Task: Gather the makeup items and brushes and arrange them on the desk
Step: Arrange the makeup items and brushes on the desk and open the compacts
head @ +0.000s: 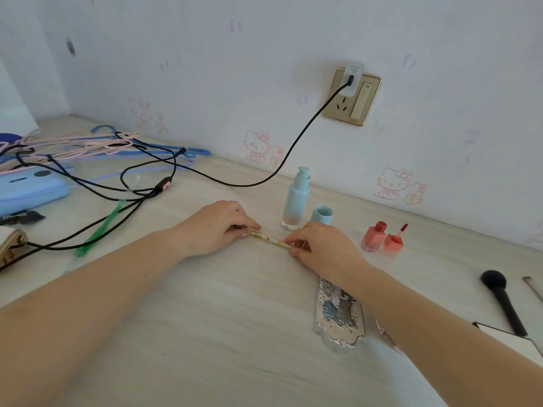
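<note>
A thin yellow patterned makeup pencil [269, 238] lies on the pale wooden desk [223, 333], held at both ends. My left hand [219, 227] pinches its left end and my right hand [318, 245] pinches its right end. Just behind stands a pale blue pump bottle [296, 198] with its blue cap [322, 214] beside it. Right of my right hand sits an open coral lip gloss bottle [373, 235] next to its wand cap [393, 241]. A silver ornate palette [338, 315] lies under my right forearm. A black powder brush [504, 299] lies far right.
Black cables [141, 195] run from a wall socket [351, 96] across the desk's left side. Pink and blue hangers [97, 148], a blue case [32, 188] and a green strip [101, 227] lie there too. A white-edged mirror corner [511, 340] and a thin stick [533, 289] sit at the right edge.
</note>
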Available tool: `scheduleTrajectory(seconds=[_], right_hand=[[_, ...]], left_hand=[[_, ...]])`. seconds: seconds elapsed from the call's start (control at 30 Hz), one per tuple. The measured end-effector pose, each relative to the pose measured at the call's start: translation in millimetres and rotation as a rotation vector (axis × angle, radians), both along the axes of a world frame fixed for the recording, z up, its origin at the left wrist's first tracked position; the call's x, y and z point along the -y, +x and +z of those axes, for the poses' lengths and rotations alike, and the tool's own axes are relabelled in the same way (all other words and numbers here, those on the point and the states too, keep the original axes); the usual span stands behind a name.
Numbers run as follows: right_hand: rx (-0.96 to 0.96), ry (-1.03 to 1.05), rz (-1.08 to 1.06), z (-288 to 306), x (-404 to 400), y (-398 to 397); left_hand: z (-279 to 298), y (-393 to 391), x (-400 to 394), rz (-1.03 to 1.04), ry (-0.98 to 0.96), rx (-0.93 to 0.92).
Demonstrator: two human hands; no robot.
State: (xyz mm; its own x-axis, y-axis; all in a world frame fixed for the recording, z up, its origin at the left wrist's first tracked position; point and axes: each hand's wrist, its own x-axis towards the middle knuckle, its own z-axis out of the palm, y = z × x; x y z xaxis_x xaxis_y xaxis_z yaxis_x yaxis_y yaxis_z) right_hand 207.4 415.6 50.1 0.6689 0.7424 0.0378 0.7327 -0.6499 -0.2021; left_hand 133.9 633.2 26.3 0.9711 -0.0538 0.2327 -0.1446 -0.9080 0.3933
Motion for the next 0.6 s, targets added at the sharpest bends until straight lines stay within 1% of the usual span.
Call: scheduleTrajectory(seconds=[0.23, 0.4, 0.5, 0.6], right_hand=[[-0.02, 0.042, -0.015, 1.0, 3.1, -2.0], [-0.009, 0.084, -0.006, 8.1, 11.1, -4.0], [0.0, 0.136, -0.004, 16.1, 25.4, -8.6], [-0.003, 0.195, -0.034, 25.9, 48.1, -15.0]], left_hand=[[0.2, -4.0, 0.5, 0.009, -0.074, 0.008], [6.1, -11.9, 4.4, 0.039, -0.056, 0.021], [15.8, -18.1, 13.6, 0.034, -0.08, 0.05], [27.0, -24.2, 29.7, 0.022, -0.151, 0.072]])
